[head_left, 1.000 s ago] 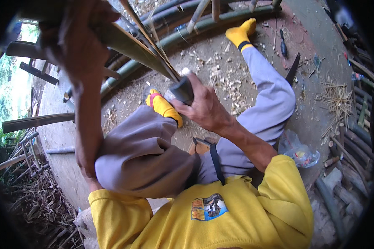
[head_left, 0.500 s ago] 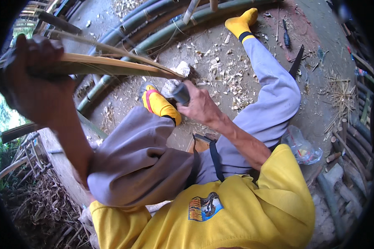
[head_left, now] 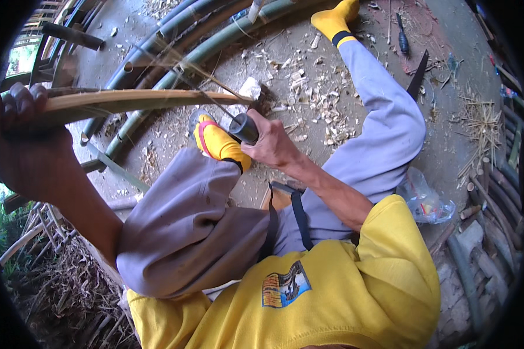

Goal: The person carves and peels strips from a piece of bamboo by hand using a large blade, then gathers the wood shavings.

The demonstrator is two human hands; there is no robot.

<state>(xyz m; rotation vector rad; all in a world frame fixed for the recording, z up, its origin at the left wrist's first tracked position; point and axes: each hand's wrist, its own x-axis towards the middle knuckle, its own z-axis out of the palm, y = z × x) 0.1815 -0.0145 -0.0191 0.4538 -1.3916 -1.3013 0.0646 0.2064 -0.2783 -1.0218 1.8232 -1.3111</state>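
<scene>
At the far left my left hand (head_left: pixel 32 131) is closed around a split bamboo strip (head_left: pixel 140 100), pale along its cut edge and green below. The strip reaches right, with its far end beside my right hand (head_left: pixel 273 142). That hand grips the dark cylindrical handle (head_left: pixel 244 128) of a tool; its working end cannot be made out. Thin slivers, blurred, stretch up and left from near the handle. Below the handle is my foot in a yellow sock (head_left: pixel 216 139) with a red-strapped sandal. A whitish block (head_left: pixel 249 88) lies by the strip's end.
Bamboo poles (head_left: pixel 201 55) curve across the back. Pale shavings (head_left: pixel 332 110) litter the floor. A saw-like dark blade (head_left: pixel 418 72) and a dark-handled tool (head_left: pixel 402 41) lie beyond my outstretched leg. A clear plastic bag (head_left: pixel 425 200) and stacked sticks (head_left: pixel 501 198) are at right.
My left hand has shifted left and down with the bamboo strip. My right hand has moved slightly left, and the handle's end now faces more toward me. The slivers have swung and blurred.
</scene>
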